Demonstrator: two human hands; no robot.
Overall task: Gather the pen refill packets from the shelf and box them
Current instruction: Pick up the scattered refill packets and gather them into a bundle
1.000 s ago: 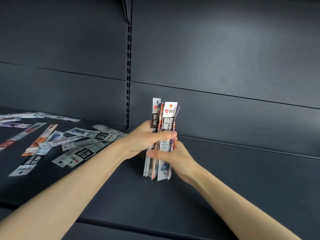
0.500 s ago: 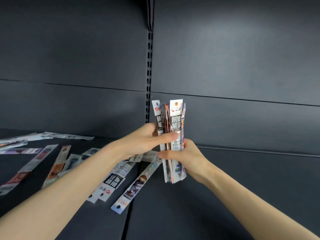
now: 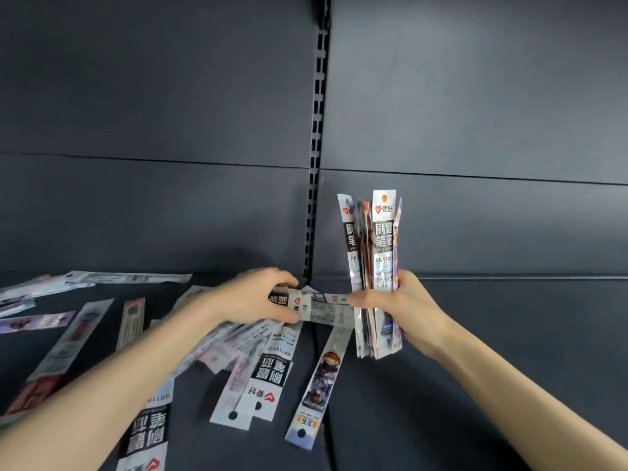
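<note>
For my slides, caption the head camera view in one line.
Right hand holds an upright bundle of pen refill packets; left hand grips another packet.

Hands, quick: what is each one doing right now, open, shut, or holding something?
Left hand: grips a packet, held crosswise.
Right hand: grips the upright bundle.

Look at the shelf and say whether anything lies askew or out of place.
Yes. The loose packets lie scattered over the shelf at mixed angles, several overlapping. Only the bundle gripped in the right hand stands upright and squared. The left hand grips one packet crosswise beside it.
</note>
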